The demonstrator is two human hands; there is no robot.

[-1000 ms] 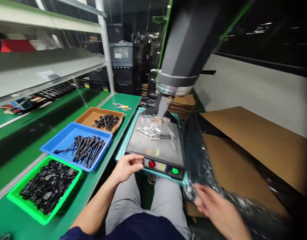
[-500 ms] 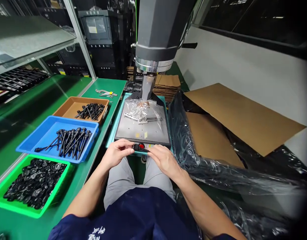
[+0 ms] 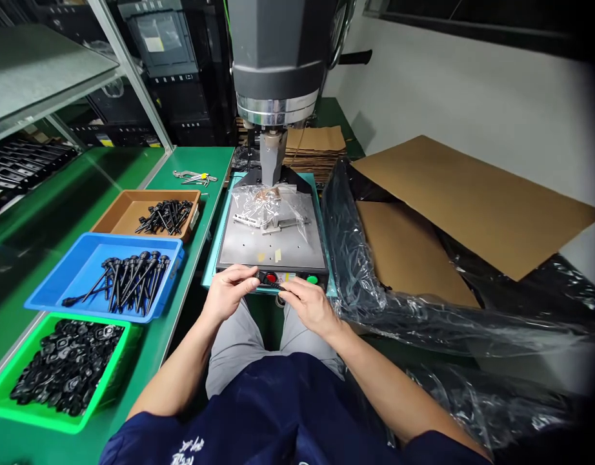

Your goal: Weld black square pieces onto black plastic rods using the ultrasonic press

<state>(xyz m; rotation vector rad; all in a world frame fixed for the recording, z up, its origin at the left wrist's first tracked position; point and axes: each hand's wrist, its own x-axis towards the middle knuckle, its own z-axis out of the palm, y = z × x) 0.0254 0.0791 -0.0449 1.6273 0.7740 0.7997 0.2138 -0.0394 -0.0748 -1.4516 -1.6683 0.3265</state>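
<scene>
Between my two hands, in front of the machine's base plate, is a slim black part (image 3: pixel 269 281). My left hand (image 3: pixel 228 290) pinches its thicker left end between thumb and fingers. The fingers of my right hand (image 3: pixel 311 305) are closed on its thin right end. Behind the part is a red button (image 3: pixel 271 277), and a green button (image 3: pixel 312 279) shows beyond my right hand. On the grey base plate (image 3: pixel 230 248) lies crumpled clear plastic (image 3: pixel 292 205) around a metal fixture, under the machine's head (image 3: pixel 278 84).
On the green bench (image 3: pixel 191 242) at left stand an orange tray (image 3: pixel 114 216) and a blue tray (image 3: pixel 79 261) of black rods, plus a green bin (image 3: pixel 40 418) of small black parts. At right, cardboard sheets (image 3: pixel 476 206) lie over black plastic (image 3: pixel 346 258).
The view has shifted and turned slightly. The black part now slants down to the right between my hands, and the green button has come into sight.
</scene>
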